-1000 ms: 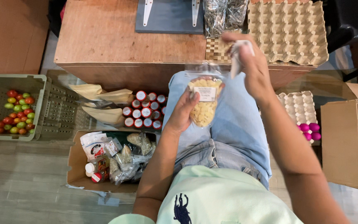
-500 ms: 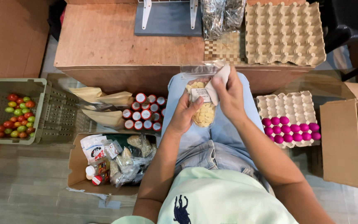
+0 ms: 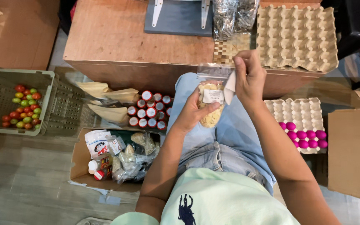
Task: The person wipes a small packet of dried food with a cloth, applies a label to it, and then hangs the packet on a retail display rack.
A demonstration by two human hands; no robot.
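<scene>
I sit with a clear plastic bag of pale yellow snack pieces [image 3: 210,104] resting on my lap. My left hand [image 3: 194,114] cups the bag from the left, its thumb pressing a white label on the bag's front. My right hand [image 3: 248,77] is at the bag's upper right corner, fingers pinched on a small white paper slip [image 3: 230,86] that touches the bag beside the label.
A low wooden table [image 3: 126,41] stands ahead with a grey sealer base [image 3: 180,18], foil packets [image 3: 230,14] and an empty egg tray [image 3: 296,37]. On the floor: a tray of pink eggs [image 3: 303,125], red-capped bottles [image 3: 151,110], a cardboard box of packets [image 3: 117,156], a crate with tomatoes [image 3: 21,106].
My right hand came down from the table edge with the white slip and now holds it against the bag. My left hand stayed on the bag.
</scene>
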